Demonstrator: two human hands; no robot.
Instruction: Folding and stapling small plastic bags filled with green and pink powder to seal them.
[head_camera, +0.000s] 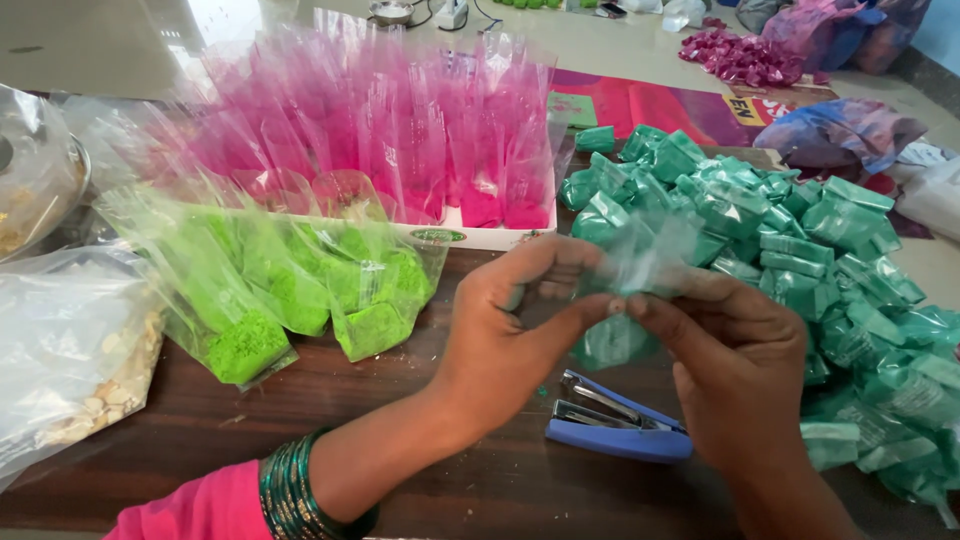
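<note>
L. hand (510, 330) & r. hand (735, 365) pinched shut on a clear packet (630, 285) of teal powder, its top crumpled, above a blue stapler (615, 420) on the bench (400, 480).

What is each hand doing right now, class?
Left hand: closed, pinching a small clear plastic packet of teal-green powder.
Right hand: closed, pinching the same packet.
</note>
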